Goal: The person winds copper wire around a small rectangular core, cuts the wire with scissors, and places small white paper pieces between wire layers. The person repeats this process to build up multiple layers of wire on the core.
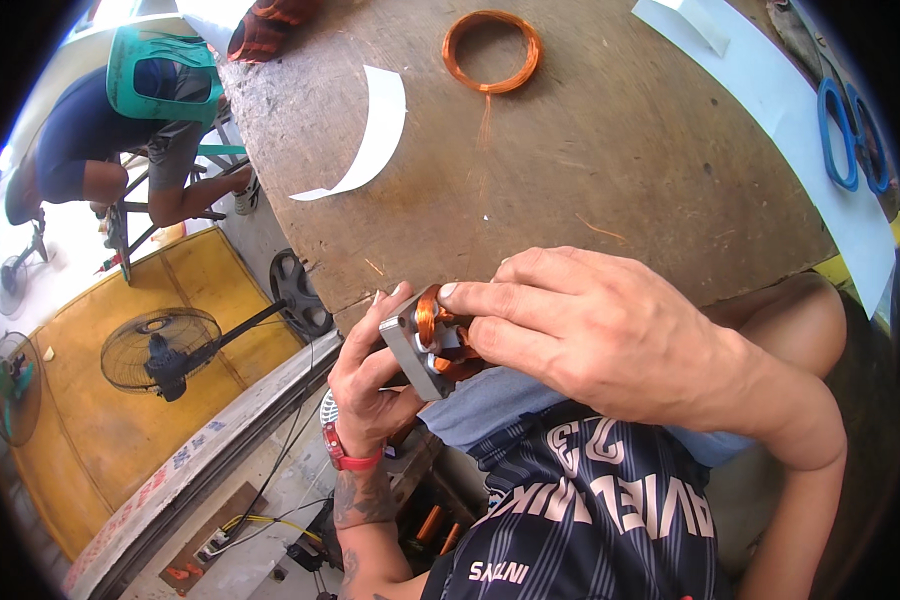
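Note:
A square metal motor stator (pixel 406 352) with copper windings is held up just off the near edge of the wooden table. My left hand (pixel 362 385), a red watch (pixel 342 448) on its wrist, grips it from the left with the fingers round its outer side. On the coil side, my right hand (pixel 600 330) is closed, its fingertips on a copper winding (pixel 427 318) and in the stator's opening. Those fingers hide part of the inside of the stator. Whether they pinch a wire there is too small to tell.
On the wooden table (pixel 610 130) lie a ring of copper wire (pixel 450 68), a curved white paper strip (pixel 378 140) and loose wire bits. Blue-handled scissors (pixel 838 135) rest on white sheeting at right. Left, beyond the table, are a standing fan (pixel 165 360) and a seated person (pixel 80 130).

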### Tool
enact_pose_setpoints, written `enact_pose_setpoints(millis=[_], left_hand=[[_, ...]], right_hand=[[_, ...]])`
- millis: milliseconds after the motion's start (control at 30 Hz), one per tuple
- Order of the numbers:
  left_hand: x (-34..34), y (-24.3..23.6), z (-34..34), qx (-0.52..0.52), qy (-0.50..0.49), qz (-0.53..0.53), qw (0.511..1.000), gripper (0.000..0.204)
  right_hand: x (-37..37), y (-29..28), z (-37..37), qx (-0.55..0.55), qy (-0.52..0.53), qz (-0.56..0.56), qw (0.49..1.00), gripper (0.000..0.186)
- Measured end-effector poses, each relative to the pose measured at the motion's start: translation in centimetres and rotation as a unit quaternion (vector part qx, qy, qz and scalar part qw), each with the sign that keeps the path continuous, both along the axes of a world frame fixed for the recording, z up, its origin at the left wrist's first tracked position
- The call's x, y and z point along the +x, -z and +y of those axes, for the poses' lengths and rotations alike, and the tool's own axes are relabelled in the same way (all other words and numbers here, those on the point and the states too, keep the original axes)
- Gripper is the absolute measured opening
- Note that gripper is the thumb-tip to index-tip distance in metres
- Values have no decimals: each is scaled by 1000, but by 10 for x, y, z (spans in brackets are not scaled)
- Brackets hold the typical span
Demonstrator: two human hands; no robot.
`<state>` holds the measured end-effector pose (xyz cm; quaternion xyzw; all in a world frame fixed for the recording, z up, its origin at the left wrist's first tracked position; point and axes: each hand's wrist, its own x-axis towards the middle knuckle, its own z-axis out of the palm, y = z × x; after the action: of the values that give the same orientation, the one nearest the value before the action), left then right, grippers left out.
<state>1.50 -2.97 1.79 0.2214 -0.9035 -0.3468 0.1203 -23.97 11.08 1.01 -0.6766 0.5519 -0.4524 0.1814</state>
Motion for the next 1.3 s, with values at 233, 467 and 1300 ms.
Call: enact_pose_setpoints(millis=[233, 467, 1300], left_hand=[[3, 3, 0, 7, 0, 13, 1000, 50], [1, 0, 2, -26, -2, -4, 1000, 48], [-1, -27, 3, 28, -27, -47, 998, 32]], right_hand=[[2, 4, 0, 29, 5, -51, 998, 20], [10, 4, -2, 33, 31, -72, 996, 19], [29, 2, 1, 43, 67, -70, 994, 22]])
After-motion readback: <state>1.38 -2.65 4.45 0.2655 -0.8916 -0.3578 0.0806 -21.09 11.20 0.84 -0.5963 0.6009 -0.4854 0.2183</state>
